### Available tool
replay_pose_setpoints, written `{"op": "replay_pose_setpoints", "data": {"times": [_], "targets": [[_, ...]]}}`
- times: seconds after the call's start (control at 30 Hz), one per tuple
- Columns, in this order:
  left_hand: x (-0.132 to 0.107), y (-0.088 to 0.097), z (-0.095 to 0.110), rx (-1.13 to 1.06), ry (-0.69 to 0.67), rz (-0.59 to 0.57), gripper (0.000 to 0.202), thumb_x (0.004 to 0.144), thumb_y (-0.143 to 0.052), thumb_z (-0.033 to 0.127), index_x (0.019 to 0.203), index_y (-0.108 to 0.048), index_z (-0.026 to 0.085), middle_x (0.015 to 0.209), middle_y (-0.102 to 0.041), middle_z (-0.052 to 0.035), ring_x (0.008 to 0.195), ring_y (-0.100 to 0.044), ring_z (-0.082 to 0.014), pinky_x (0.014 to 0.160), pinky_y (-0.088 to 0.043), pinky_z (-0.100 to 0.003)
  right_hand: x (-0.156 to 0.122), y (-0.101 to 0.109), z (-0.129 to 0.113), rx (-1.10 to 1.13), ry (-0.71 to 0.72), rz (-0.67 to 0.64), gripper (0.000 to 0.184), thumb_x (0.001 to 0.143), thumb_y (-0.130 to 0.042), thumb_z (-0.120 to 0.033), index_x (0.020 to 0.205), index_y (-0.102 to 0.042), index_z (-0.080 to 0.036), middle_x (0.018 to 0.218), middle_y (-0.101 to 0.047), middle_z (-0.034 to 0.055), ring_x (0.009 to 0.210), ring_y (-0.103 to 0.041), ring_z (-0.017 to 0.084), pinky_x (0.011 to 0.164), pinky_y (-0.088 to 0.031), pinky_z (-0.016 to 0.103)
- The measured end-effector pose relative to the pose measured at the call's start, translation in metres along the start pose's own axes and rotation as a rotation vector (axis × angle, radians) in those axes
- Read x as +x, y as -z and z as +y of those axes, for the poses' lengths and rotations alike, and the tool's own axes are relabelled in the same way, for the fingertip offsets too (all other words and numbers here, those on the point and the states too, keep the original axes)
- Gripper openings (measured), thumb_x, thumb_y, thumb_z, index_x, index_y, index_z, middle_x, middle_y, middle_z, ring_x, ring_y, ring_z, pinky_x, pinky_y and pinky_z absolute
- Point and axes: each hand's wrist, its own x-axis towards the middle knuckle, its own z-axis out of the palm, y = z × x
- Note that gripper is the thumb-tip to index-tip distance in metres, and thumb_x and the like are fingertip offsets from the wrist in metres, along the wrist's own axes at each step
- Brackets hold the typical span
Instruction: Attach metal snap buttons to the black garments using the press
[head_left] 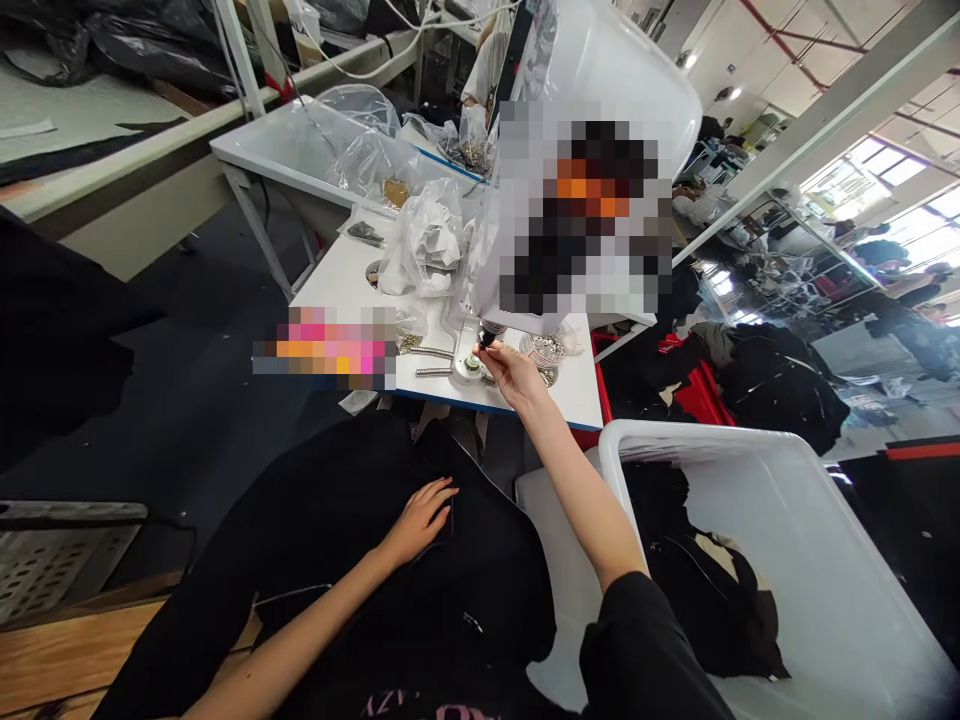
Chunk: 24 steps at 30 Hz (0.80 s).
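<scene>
From the head view, our two hands are well apart. Our left hand (416,520) lies flat on a black garment (457,610), which is spread over a wooden surface (75,650) in front of us. Our right arm crosses above it, and our right hand (510,375) reaches up to the edge of a white worktable (337,290). Its fingertips (480,352) are touching or just beside the small black tip (489,337) of a machine with a bulky white housing (600,70) (much of it is pixelated, and we cannot tell whether the fingers grip anything).

Just left of that hand stands a pale metal fitting (469,362), with two coiled metal springs (433,362) lying beside it on the table. Just beyond the hand sits a clear dish of small metal parts (546,348). Farther back, clear plastic bags (424,245) lie bunched on the table. Below our right arm, a white plastic tub (787,540) holds black fabric pieces (697,570), and a red crate (697,385) stands past the table.
</scene>
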Motion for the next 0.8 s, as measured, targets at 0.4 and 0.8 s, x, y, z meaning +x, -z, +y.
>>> {"op": "replay_pose_setpoints", "data": {"times": [0.4, 0.8], "targets": [[0.002, -0.003, 0.0, 0.019, -0.007, -0.008, 0.036, 0.094, -0.037, 0.028, 0.127, -0.051, 0.028, 0.139, -0.047, -0.0032, 0.132, -0.038, -0.0213, 0.108, -0.036, -0.046, 0.007, 0.001, 0.002, 0.043, -0.064, -0.004, 0.013, 0.077, -0.056, -0.002, 0.073, -0.058, -0.014, 0.068, -0.066, 0.0024, 0.078, -0.069, 0.014, 0.094, -0.053, 0.028], [0.002, -0.009, -0.012, 0.005, -0.044, 0.059, 0.035, 0.093, -0.039, 0.029, 0.125, -0.054, 0.027, 0.136, -0.05, -0.0045, 0.128, -0.043, -0.022, 0.105, -0.04, -0.045, 0.058, 0.072, -0.108, -1.516, 0.425, 0.118, 0.018, 0.071, -0.055, -0.01, 0.083, -0.068, -0.012, 0.072, -0.069, 0.0056, 0.075, -0.065, 0.018, 0.08, -0.049, 0.031]]}}
